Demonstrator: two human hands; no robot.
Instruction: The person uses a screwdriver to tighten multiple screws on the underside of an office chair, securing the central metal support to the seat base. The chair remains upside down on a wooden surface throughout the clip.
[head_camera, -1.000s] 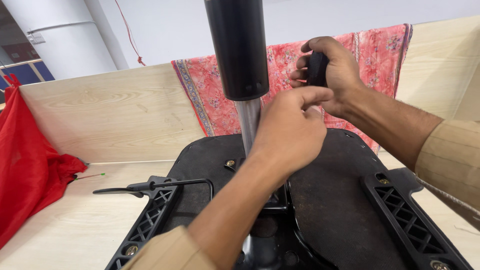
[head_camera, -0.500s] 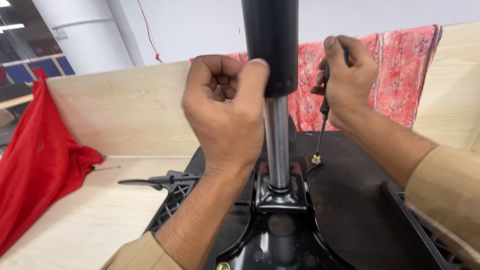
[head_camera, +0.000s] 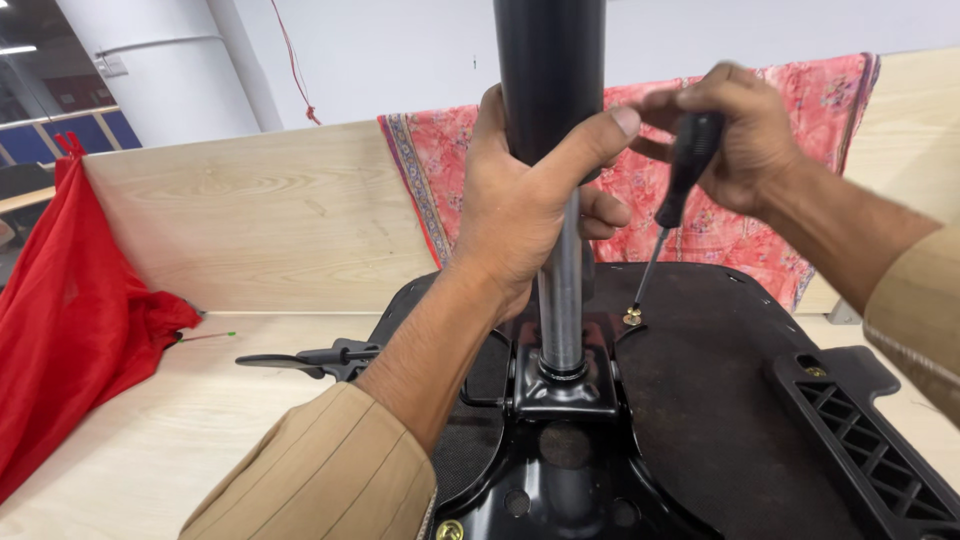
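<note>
An upturned office chair seat (head_camera: 720, 400) lies on a light wooden table, its black gas lift column (head_camera: 553, 80) standing upright with a shiny steel shaft (head_camera: 562, 290) below. My left hand (head_camera: 530, 200) is wrapped around the column where black meets steel. My right hand (head_camera: 730, 130) grips the black handle of a screwdriver (head_camera: 672, 200), whose tip rests on a brass-coloured screw (head_camera: 632, 318) in the metal mounting plate (head_camera: 560, 470), just right of the shaft.
A black adjustment lever (head_camera: 310, 357) sticks out left of the seat. Red cloth (head_camera: 70, 300) hangs at the far left. A pink patterned fabric (head_camera: 440, 180) drapes over the wooden partition (head_camera: 250, 220) behind. A black plastic armrest bracket (head_camera: 860, 440) lies at the right.
My left hand has closed around the column, higher than before. My right hand has tilted the screwdriver so its tip sits on the screw by the shaft. The view shifted slightly.
</note>
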